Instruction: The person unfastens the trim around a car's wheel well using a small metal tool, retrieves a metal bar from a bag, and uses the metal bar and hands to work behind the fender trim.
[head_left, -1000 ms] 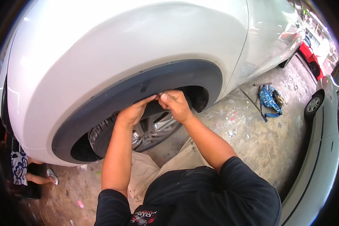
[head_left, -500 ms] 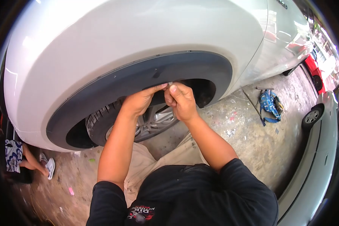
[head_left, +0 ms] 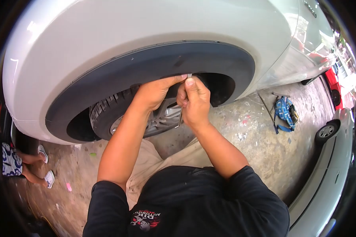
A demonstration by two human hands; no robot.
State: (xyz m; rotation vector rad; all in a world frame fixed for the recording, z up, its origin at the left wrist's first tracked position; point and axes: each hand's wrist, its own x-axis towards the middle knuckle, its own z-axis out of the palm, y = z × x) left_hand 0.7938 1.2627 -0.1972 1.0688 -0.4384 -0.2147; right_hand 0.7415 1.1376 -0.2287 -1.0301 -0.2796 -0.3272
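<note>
My left hand (head_left: pixel 156 91) is at the inner lip of the dark wheel arch trim (head_left: pixel 154 59), its fingers pointing right toward my other hand. My right hand (head_left: pixel 194 98) is closed, with the thumb up, around a small light-coloured piece (head_left: pixel 189 76) at the trim's edge. A thin metal rod (head_left: pixel 179 120) sticks out below the same hand. Behind both hands is the wheel (head_left: pixel 166 120) with its tyre (head_left: pixel 106 108), partly hidden by my left forearm. Whether my left fingertips pinch anything is too small to tell.
The silver car body (head_left: pixel 146 23) spans the top. A blue bag (head_left: pixel 284 113) lies on the concrete floor (head_left: pixel 249 138) at right, near another silver car (head_left: pixel 326 173) and a red car (head_left: pixel 334 87). At far left, a person's legs (head_left: pixel 33 179) in light shoes show.
Both hands have shifted to the right along the trim's edge, staying close together. The thin rod now shows below my right hand. The person's feet at left have moved apart.
</note>
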